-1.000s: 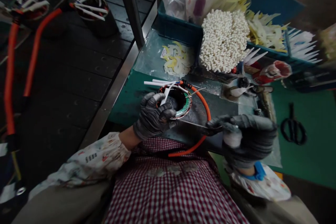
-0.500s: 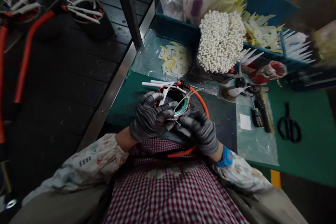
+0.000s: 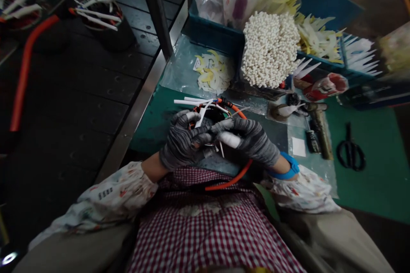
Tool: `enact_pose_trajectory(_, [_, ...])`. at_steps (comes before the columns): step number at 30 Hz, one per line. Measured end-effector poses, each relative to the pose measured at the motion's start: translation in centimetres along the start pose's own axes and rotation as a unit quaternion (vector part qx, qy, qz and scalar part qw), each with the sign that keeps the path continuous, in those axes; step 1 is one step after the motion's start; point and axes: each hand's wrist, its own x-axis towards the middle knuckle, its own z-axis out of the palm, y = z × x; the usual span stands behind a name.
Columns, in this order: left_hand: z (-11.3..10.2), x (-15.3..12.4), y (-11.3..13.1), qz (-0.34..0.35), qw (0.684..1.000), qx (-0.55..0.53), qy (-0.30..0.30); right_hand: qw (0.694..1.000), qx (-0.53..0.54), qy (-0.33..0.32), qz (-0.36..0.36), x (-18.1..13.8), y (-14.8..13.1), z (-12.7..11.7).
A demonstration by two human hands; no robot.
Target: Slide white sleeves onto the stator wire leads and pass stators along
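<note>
Your green bench [image 3: 378, 145] spreads from 12 round to 4 o'clock; the orange cable [image 3: 237, 178] leaves the wound ring [image 3: 216, 114] near 1 o'clock and loops past 3 to end near 6, by your apron; the ring sits straight in front of you, 6 o'clock being its near side; your left hand [image 3: 182, 140] stays at 8 o'clock, thumb and fingers closed on the rim; your right hand [image 3: 251, 140] is the change: no longer out wide toward 4 o'clock with a cord stretched taut, it is in close, fingertips right beside your left thumb; I cannot tell whether they pinch anything; a short white end [image 3: 221, 149], perhaps that cord's, hangs below them; the work seems to pass from pulling to close fingering at the near rim.
</note>
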Motion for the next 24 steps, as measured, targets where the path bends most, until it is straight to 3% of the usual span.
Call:
enact_pose_trajectory(7, [0.2, 0.1, -0.2, 0.002, 0.999, -0.004, 0.033, 0.999, -0.019, 0.028, -0.025, -0.6, 0.9, 0.0])
enact_pose_trajectory(10, [0.8, -0.1, -0.7, 0.020, 0.997, -0.029, 0.071, 0.998, -0.012, 0.004, -0.060, -0.8, 1.2, 0.1])
enact_pose_trajectory(14, [1.1, -0.1, -0.9, 0.021, 0.995, -0.060, 0.073, 0.992, -0.028, -0.050, -0.111, -1.7, 2.6, 0.5])
enact_pose_trajectory(18, [1.1, -0.1, -0.7, 0.022, 0.995, -0.072, 0.072, 0.994, -0.029, 0.020, -0.101, -3.2, 4.3, 1.1])
enact_pose_trajectory(21, [1.5, -0.6, -0.7, 0.025, 0.995, -0.077, 0.051, 0.981, -0.097, -0.049, -0.162, -3.8, 4.3, 1.3])
enact_pose_trajectory(24, [2.5, -1.4, -0.6, -0.057, 0.993, -0.101, -0.002, 0.969, -0.127, -0.119, -0.176, -2.8, 2.9, 2.1])
